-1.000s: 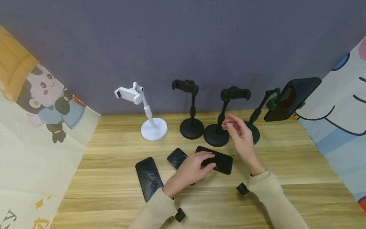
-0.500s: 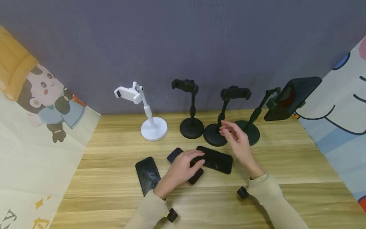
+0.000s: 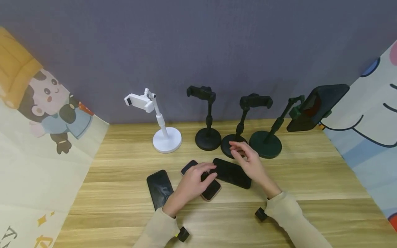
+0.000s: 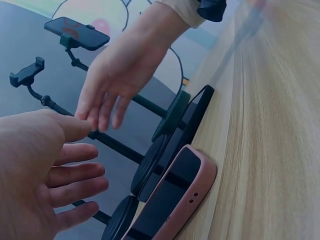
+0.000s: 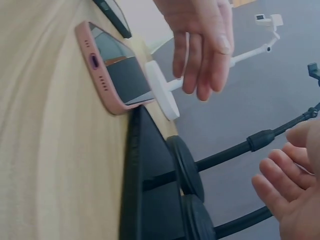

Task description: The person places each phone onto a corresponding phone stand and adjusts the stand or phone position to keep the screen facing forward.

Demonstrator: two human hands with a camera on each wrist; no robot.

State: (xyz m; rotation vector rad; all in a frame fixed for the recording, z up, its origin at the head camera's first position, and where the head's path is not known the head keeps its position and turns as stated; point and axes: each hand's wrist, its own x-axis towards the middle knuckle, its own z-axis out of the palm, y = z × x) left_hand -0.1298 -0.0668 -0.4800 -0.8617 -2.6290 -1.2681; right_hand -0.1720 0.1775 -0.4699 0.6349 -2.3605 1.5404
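In the head view my left hand [image 3: 193,182], fingers loosely bent and holding nothing, hovers over the pink-edged phone [image 3: 212,190], hiding part of it. My right hand [image 3: 250,163] is above the right end of the black phone [image 3: 230,173], near the base of a black stand [image 3: 227,145], and holds nothing. The left wrist view shows the pink phone case [image 4: 200,186] beside my left hand [image 4: 35,175]. From the right wrist, the pink case [image 5: 95,67] and black phone [image 5: 155,165] lie flat on the wood, with my right hand [image 5: 295,185] at the right edge.
Another dark phone [image 3: 159,187] lies left of my left hand. Along the back stand a white stand [image 3: 167,140], a second black stand [image 3: 208,139] and a green stand [image 3: 265,144] whose clamp holds a phone [image 3: 316,107]. A grey wall rises behind.
My left hand has moved left, off the black phone and over the pink-edged one. My right hand has come down and left, from the stands toward the black phone.
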